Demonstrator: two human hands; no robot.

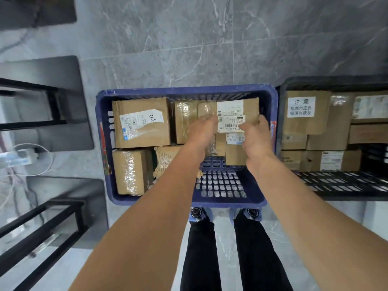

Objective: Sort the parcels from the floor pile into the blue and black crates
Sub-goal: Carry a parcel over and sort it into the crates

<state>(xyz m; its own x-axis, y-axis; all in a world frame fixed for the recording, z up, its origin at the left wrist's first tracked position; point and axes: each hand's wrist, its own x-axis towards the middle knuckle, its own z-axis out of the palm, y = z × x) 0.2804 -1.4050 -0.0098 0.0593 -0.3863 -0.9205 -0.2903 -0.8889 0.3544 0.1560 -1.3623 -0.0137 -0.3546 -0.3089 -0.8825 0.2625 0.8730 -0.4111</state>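
The left hand (202, 134) and right hand (255, 134) each curl their fingers round one end of a labelled cardboard parcel (231, 110), holding it at the far right corner of the blue crate (186, 91). Other boxes (141, 122) fill the crate's far and left sides. The black crate (346, 183) stands on the floor just beside its right edge.

Left grip (202, 133), right grip (255, 136) — both curled, clasping.
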